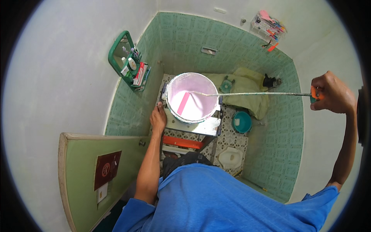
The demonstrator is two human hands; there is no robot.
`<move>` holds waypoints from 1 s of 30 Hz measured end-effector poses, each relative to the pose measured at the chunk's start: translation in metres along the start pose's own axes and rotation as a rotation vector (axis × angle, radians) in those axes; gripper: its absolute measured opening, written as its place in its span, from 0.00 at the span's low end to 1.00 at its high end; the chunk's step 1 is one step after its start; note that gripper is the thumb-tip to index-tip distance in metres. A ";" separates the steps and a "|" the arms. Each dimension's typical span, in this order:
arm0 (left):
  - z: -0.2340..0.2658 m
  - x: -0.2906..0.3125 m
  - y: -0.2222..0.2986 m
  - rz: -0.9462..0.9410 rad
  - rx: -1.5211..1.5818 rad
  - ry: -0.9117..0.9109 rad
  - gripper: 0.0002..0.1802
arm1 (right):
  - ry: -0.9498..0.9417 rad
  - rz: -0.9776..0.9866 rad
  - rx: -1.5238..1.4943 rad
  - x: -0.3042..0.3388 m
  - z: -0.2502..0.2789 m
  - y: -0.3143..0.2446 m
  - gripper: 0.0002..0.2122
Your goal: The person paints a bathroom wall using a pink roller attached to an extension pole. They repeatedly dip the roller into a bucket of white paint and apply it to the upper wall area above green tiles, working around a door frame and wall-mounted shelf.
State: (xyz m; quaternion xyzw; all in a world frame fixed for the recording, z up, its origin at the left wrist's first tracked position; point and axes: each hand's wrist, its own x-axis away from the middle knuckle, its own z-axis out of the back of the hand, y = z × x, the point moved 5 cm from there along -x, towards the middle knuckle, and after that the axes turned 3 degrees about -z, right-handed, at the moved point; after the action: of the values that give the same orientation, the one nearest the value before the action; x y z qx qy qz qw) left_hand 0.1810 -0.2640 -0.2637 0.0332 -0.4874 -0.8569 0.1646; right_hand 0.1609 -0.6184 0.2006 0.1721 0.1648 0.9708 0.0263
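Note:
My right hand (330,92) is closed around the orange and green grip of a long-handled paint roller (262,94), out at the right. Its thin, paint-spotted rod runs left over the rim of a round bucket (168,96). Inside the bucket, the pink roller sleeve (183,103) rests against pale paint (197,112). On a stepladder (208,127), the bucket stands upright on the metal top step. My left hand (158,119) is wrapped around the left edge of that step, just beside the bucket; its fingertips are partly hidden.
A green door (83,170) stands ajar at the lower left. A green mirror shelf (127,63) with toiletries and a wire basket (266,25) hang on the walls. Below are a yellow-green cover (255,102), a teal basin (242,122) and a squat toilet (231,157).

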 end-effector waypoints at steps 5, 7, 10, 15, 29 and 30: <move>-0.003 -0.002 -0.006 -0.014 -0.033 0.003 0.31 | 0.167 0.016 -0.039 0.021 -0.019 0.016 0.13; 0.000 -0.002 -0.006 -0.015 -0.029 0.022 0.31 | 0.221 -0.012 -0.082 0.031 -0.028 0.024 0.12; -0.003 0.001 -0.001 -0.027 -0.011 0.008 0.31 | 0.289 0.008 -0.131 0.052 -0.068 0.063 0.12; -0.003 0.000 -0.004 -0.059 0.006 0.007 0.32 | 0.407 -0.016 -0.289 0.081 -0.141 0.090 0.12; -0.004 0.001 -0.013 -0.212 -0.029 0.049 0.33 | 0.549 -0.190 -0.624 0.119 -0.278 0.091 0.11; -0.004 0.001 -0.014 -0.213 -0.023 0.039 0.33 | 0.551 -0.200 -0.621 0.120 -0.280 0.091 0.11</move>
State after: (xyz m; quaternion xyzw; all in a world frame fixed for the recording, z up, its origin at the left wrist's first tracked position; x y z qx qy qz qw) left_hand 0.1778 -0.2609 -0.2772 0.0996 -0.4680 -0.8742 0.0826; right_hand -0.0474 -0.7784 0.0210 -0.1267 -0.1187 0.9768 0.1256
